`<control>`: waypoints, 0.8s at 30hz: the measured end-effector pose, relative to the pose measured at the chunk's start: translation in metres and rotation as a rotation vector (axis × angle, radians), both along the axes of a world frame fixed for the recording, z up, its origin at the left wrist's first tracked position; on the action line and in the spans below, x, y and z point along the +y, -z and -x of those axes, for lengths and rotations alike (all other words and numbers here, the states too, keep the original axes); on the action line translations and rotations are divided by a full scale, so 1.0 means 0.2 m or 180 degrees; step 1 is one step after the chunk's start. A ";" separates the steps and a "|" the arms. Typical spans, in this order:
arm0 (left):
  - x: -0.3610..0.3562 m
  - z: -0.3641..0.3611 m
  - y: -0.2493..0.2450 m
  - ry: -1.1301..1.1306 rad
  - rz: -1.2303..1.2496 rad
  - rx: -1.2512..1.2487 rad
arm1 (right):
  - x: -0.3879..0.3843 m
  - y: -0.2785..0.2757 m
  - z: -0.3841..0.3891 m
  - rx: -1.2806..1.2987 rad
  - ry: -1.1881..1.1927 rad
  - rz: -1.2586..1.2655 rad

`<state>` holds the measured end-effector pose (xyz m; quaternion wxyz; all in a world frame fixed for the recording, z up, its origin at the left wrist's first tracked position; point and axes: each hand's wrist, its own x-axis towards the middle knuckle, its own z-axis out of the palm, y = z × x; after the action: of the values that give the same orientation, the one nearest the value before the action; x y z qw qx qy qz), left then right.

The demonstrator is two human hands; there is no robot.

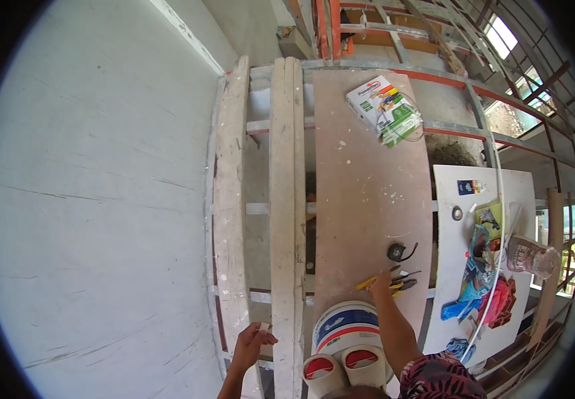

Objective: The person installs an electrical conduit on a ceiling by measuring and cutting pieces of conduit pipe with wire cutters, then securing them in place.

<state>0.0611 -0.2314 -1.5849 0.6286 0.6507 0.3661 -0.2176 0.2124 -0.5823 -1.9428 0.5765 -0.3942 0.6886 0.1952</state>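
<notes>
My left hand (251, 344) is closed, pinching a small white piece (265, 327) between thumb and fingers above the light wooden planks. On the brown board, my right hand (381, 283) has its fingers drawn together at a yellow-handled tool (365, 284), whose kind I cannot make out. Right beside that hand lie pliers (404, 285) with dark and yellow handles. A black round tape measure (395, 252) with a dark strap sits just beyond. Below the right forearm stands a white bucket (348, 340) with blue and red bands.
White slippers with red insoles (362, 359) show at the bottom. A printed box (386, 110) lies at the board's far end. On a white panel (450, 266) at right are a tape roll (457, 213), crumpled wrappers and a plastic container (532, 257). Gaps show between the planks (287, 199) and metal beams.
</notes>
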 end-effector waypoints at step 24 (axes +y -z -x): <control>-0.50 -0.49 -0.07 0.0184 0.1662 -0.0939 | 0.18 -1.70 0.08 -0.4138 -0.3949 -0.1809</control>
<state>0.1584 -0.3318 -1.5702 0.8146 0.5018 0.1838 -0.2254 0.1957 -0.5454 -1.6036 0.7154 -0.5667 -0.1743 0.3697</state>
